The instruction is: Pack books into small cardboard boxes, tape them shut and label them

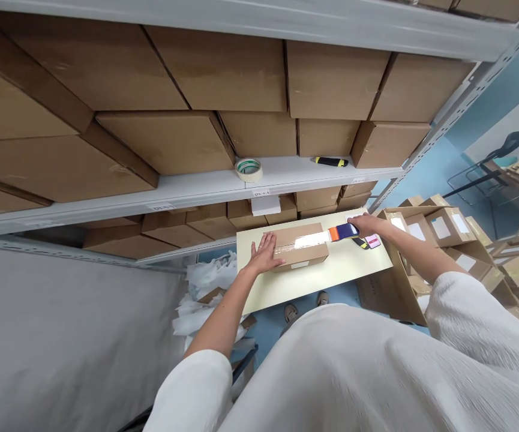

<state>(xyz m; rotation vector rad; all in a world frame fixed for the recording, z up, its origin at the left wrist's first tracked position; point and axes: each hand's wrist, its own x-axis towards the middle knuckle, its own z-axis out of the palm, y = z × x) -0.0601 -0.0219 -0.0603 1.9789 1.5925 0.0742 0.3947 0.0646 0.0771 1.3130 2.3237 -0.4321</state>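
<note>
**Box under my left hand, tape dispenser in my right**

With 12 o'clock straight ahead, my two grey shoes [306, 306] show below me at 11. Just past them lies one flat, pale yellow rectangular board [263, 288]. On it, at 11 to 12 o'clock, sits one oblong brown cardboard box [320, 257] with a small white label on its near side.

My left hand [264, 255] lies flat across the box's left end, palm down, fingers spread, gripping nothing. My right hand [363, 225], towards 1 o'clock, is wrapped around the end of one orange-and-dark-blue tape dispenser [347, 231]. One shiny strip of clear tape [311, 240] runs along the box top to it.

I judge the box stiff-walled and light to moderate; its contents are hidden, so I can't tell its real weight or fragility. The taped top would be slick, so the two end walls look the best hold. The dispenser seems light and rigid, best taken at the end away from the tape.

Beside my right hand lie one black-and-yellow cutter [360, 243] and one small pink-and-white rectangular item [373, 241]. At 2 o'clock stands one big topless brown carton [378, 297] of small labelled boxes, too overlapped to count. Crumpled white sheeting [212, 276] lies at 10.

Farther off, the grey metal shelf [286, 174] holds one cream tape roll [249, 170] at 11 and a second black-and-yellow cutter [330, 162] at 12, before stacked brown cartons [257, 135].
</note>
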